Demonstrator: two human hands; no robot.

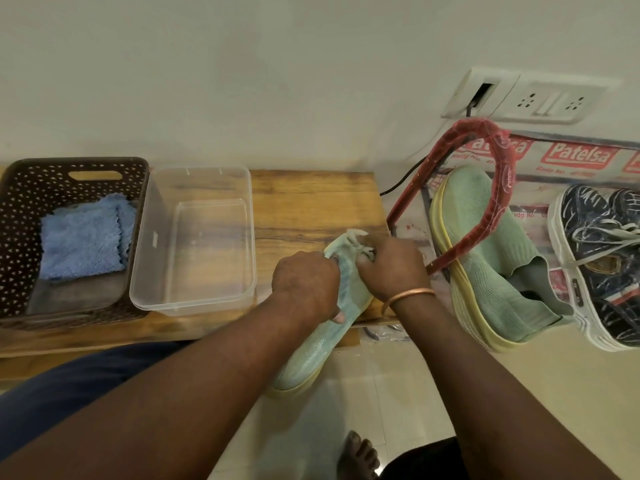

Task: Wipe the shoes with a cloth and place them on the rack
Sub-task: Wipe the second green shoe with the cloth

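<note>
Currently, the tabletop [311, 199] spans centre-left; the rack [483, 128], upper right, already carries the matching shoe [485, 244]. At centre, the green shoe [311, 355] is gripped by the left hand [304, 289], steadying it, while the right hand [391, 268] pinches the cloth [355, 235] against its far end.

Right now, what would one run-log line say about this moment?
step: wiping | left hand: grips green shoe | right hand: holds cloth on its toe | rack: matching shoe on it
</note>
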